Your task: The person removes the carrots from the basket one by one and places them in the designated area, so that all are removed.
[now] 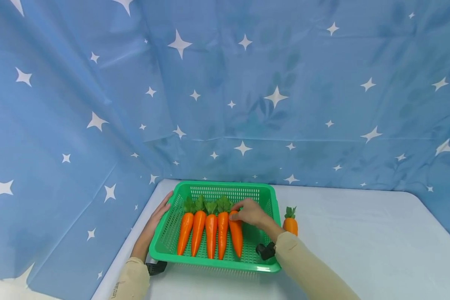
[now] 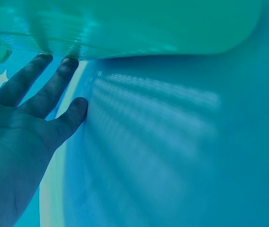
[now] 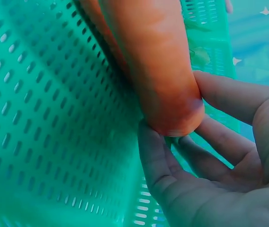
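Using your right hand (image 1: pixel 250 212), you pinch the thick end of the rightmost carrot (image 1: pixel 236 238) inside the green basket (image 1: pixel 210 262), beside four more carrots (image 1: pixel 211 236); your left hand (image 1: pixel 158 216), fingers extended, touches the basket's left side.

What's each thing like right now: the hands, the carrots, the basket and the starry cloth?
Left hand: fingers spread, at the basket's left side
Right hand: pinching a carrot's leafy end
Held carrot: inside the basket
Four carrots: lying side by side in the basket
Outside carrot: partly hidden
Basket: upright
Cloth: hanging, creased
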Tool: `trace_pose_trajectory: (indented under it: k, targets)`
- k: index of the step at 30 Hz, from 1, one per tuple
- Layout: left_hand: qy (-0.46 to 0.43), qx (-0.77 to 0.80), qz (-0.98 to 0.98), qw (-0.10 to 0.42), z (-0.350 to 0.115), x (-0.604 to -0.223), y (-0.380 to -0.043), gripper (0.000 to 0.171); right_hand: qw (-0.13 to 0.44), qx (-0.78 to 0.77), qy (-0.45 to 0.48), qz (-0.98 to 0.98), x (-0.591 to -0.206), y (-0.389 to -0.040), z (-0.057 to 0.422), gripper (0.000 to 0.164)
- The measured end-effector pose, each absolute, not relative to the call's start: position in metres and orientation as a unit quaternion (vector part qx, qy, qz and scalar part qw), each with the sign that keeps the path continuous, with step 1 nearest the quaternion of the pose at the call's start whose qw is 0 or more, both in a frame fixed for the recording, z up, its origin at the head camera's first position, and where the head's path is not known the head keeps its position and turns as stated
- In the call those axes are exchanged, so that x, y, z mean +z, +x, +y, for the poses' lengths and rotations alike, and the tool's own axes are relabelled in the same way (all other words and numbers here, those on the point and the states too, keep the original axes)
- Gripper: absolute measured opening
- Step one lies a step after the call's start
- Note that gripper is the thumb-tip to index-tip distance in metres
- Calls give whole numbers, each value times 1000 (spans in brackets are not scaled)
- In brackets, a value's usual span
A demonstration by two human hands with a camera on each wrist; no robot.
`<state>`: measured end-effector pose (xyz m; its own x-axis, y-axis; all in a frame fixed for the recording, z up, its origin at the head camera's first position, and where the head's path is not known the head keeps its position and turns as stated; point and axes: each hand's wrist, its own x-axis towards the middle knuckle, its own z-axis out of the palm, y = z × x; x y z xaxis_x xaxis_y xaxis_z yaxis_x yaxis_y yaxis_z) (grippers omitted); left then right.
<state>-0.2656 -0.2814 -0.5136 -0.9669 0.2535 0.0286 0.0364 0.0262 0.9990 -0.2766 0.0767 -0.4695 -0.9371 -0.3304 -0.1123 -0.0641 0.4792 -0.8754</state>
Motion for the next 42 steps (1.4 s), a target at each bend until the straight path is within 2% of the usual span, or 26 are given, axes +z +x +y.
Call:
trace_pose_trajectory:
  k: [19, 26, 35, 42]
  targets:
    - [132, 738, 655, 92, -278, -510, -267, 66, 132, -584, -86, 796, -455, -271, 81, 30]
    - [132, 733, 662, 82, -278, -511, -269, 65, 115, -606, -92, 782, -444, -271, 89, 31]
    - [117, 697, 704, 69, -277, -512, -266, 64, 119, -608, -97, 779, -430, -271, 105, 35]
    - [120, 722, 677, 79, -278, -512, -268, 66, 117, -573, -105, 805, -419, -271, 124, 37]
